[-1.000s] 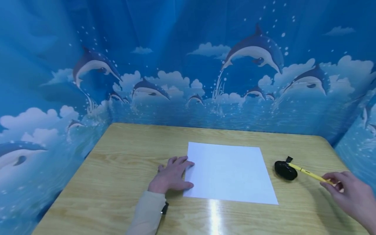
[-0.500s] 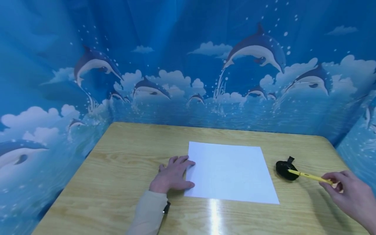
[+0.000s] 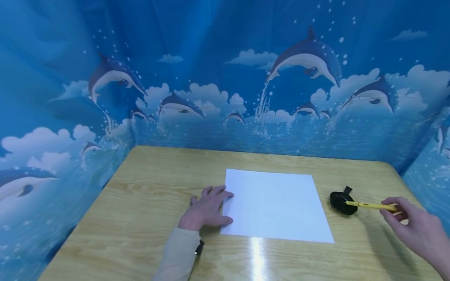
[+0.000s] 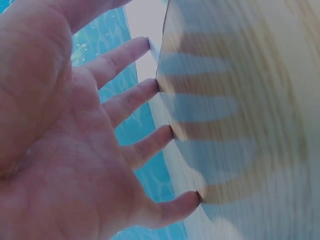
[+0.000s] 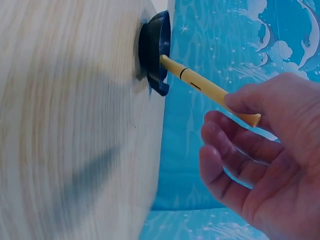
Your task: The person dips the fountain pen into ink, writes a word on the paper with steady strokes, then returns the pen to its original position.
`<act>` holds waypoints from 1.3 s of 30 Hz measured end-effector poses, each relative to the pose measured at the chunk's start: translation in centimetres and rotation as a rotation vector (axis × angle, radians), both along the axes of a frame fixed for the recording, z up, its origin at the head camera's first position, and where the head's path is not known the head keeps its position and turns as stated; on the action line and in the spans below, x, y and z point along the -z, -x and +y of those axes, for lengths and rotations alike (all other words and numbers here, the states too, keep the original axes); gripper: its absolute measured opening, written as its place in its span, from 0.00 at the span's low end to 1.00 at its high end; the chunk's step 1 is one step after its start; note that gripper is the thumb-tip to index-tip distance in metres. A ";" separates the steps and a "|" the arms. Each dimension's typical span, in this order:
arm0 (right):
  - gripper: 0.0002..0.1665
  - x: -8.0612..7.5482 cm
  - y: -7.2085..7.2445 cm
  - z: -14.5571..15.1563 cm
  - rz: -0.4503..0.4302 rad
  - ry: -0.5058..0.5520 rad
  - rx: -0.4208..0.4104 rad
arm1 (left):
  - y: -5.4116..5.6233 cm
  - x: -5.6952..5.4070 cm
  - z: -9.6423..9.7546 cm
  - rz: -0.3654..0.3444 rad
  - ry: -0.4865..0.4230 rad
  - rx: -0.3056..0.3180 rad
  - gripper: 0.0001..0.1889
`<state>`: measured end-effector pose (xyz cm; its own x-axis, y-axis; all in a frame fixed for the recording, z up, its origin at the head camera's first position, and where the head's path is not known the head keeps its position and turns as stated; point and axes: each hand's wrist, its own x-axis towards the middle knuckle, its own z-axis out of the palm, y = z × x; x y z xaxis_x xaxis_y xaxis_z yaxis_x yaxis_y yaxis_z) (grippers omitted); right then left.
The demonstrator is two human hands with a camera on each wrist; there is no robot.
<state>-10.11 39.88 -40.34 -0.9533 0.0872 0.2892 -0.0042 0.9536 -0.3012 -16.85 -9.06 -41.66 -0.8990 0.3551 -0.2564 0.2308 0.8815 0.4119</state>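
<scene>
A blank white sheet of paper (image 3: pixel 274 207) lies on the wooden table. My left hand (image 3: pixel 207 210) rests at its left edge, fingers spread, with index fingertip and thumb over the paper. In the left wrist view the fingertips (image 4: pixel 162 132) touch down on the surface. Between thumb and fingers, my right hand (image 3: pixel 416 226) pinches the far end of a slim yellow pen-shaped stick (image 3: pixel 374 205) with dark marks. Its other end reaches into a small black dish (image 3: pixel 338 200) with a short tab; that tip is hidden inside the dish in the right wrist view.
The light wood table (image 3: pixel 158 175) meets a blue dolphin-print curtain (image 3: pixel 211 132) along its back and sides. A bright light reflection falls on the wood in front of the paper. A dark band shows at my left sleeve (image 3: pixel 179 249).
The stick's tip has gone from beside the dish's tab to inside the dish. My right hand has risen slightly in the head view, levelling the stick. The left hand stays put.
</scene>
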 end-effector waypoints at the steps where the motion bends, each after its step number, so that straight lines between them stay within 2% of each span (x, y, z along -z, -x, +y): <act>1: 0.12 0.0 0.0 -0.1 0.010 0.016 -0.005 | 0.0 0.0 0.0 -0.001 -0.001 0.000 0.36; 4: 0.11 0.3 0.2 -0.3 0.029 0.094 -0.008 | 0.0 -0.1 -0.1 -0.004 -0.002 -0.002 0.36; 9: 0.14 0.6 0.7 -1.1 0.006 0.248 0.012 | 0.1 0.0 -0.1 -0.008 -0.005 -0.005 0.36; 20: 0.18 0.6 2.2 -2.6 0.069 0.366 0.047 | 0.3 0.1 -0.1 -0.005 -0.011 -0.007 0.36; 26: 0.24 0.5 2.9 -3.2 0.003 0.302 0.064 | 0.2 0.1 -0.1 0.000 -0.009 -0.005 0.36; 32: 0.29 0.4 3.1 -3.0 -0.137 0.301 0.044 | 0.1 0.0 -0.1 0.001 -0.010 -0.001 0.36; 39: 0.26 0.8 3.8 -2.5 -0.217 0.252 0.029 | 0.1 0.0 0.0 0.001 -0.001 -0.002 0.36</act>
